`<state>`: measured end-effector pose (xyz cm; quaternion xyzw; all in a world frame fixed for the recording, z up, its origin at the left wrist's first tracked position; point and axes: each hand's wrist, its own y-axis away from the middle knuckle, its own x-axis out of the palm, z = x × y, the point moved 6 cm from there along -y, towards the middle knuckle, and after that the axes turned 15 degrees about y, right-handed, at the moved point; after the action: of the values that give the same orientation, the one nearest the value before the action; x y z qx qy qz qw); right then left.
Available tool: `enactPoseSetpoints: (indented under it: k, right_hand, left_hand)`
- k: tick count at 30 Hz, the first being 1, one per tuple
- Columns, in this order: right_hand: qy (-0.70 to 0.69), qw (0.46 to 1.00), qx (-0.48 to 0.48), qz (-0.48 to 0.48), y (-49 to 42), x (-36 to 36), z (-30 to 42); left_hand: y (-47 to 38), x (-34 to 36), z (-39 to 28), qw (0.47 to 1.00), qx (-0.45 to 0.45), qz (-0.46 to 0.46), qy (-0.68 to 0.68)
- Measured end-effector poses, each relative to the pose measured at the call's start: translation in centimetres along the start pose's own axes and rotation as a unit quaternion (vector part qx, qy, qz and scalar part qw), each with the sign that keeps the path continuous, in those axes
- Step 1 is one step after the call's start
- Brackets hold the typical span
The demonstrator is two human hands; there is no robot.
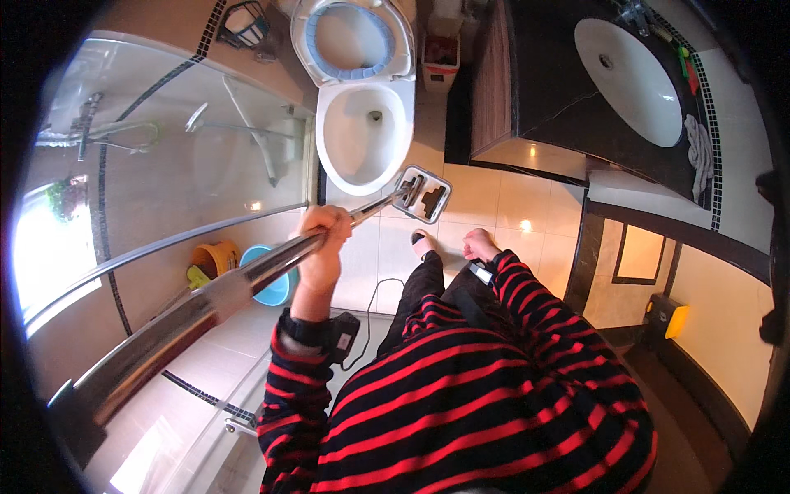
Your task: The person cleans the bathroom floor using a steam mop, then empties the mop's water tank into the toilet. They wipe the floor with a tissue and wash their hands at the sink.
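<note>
My left hand [321, 247] is wrapped around the metal pole of a flat mop [296, 250]. The pole slants from the lower left rim of the view to a two-slot mop bucket [426, 194], where its lower end meets one slot. How deep the mop head sits is hidden. My right hand [480, 244] hangs in front of my right thigh, its fingers curled, with no object visible in it. Dark devices are strapped at both wrists. Just beyond the bucket stands a white toilet [365, 139] with its lid up and a blue seat cover [387, 52].
A glass shower screen [185, 241] runs along the left. Behind it are an orange bucket [213, 258] and a turquoise basin [281, 287]. At right, a dark vanity counter [549, 117] holds a white sink [629, 86]. A waste bin [440, 62] stands beside the toilet.
</note>
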<state>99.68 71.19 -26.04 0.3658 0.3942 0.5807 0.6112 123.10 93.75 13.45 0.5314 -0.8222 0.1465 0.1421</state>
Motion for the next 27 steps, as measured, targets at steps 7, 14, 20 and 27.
enactPoseSetpoints:
  k: [7,14,20,27]
  right_hand:
    - [0.006,1.000,-0.025,-0.015,2.3,-1.0,1.1]
    - [-0.010,0.998,-0.043,-0.045,5.0,-3.6,1.8]
    - [-0.019,0.997,-0.058,-0.052,6.5,-5.4,1.5]
    - [-0.025,0.997,-0.052,-0.059,7.1,-5.4,-0.1]
  left_hand:
    - [0.0,0.0,3.9,0.996,-0.043,-0.036,-0.074]
    - [0.7,0.8,5.4,0.993,-0.036,-0.051,-0.102]
    - [1.1,1.3,3.6,0.996,-0.019,-0.081,0.030]
    - [-2.7,-0.2,-2.9,0.989,0.074,-0.132,-0.002]
